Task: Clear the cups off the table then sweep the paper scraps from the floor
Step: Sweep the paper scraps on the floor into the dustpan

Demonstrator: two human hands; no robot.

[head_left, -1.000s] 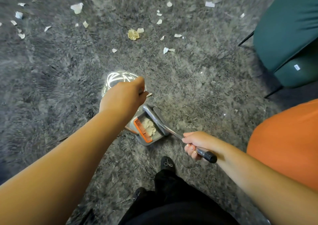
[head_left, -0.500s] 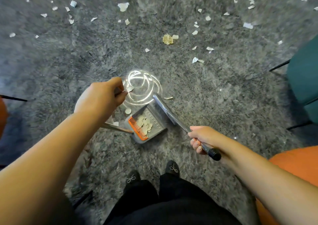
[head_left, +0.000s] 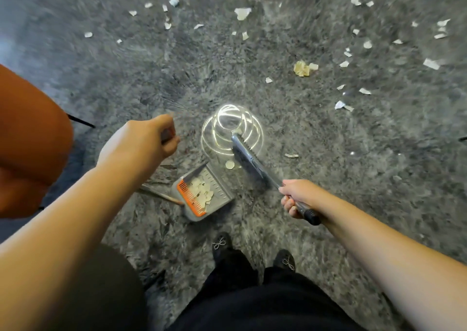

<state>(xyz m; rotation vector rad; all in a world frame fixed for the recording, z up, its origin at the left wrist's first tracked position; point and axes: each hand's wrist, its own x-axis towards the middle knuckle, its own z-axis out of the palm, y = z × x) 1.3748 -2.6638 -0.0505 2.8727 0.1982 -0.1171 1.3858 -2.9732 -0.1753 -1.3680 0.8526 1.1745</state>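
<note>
A grey dustpan (head_left: 222,194) with an orange comb edge (head_left: 189,199) sits on the grey carpet and holds several paper scraps (head_left: 202,191). My right hand (head_left: 297,196) grips its long metal handle (head_left: 250,158) near the black end grip. My left hand (head_left: 141,146) is fisted round a thin broom handle, to the left of the pan. A wooden stick (head_left: 161,195) shows under that forearm beside the pan. A round scrap (head_left: 229,165) lies at the pan's lip. A crumpled yellow ball (head_left: 302,68) and many white scraps (head_left: 242,13) are scattered farther out.
An orange chair (head_left: 30,141) stands close on the left, one black leg (head_left: 80,122) on the carpet. My two black shoes (head_left: 222,244) stand just behind the pan. A bright ring of glare (head_left: 227,123) lies on the carpet by the handle's far end.
My left hand has swung left, away from the dustpan and the glare. The view has turned, so the green chair is gone and the orange chair shows on the left. My right hand keeps its grip.
</note>
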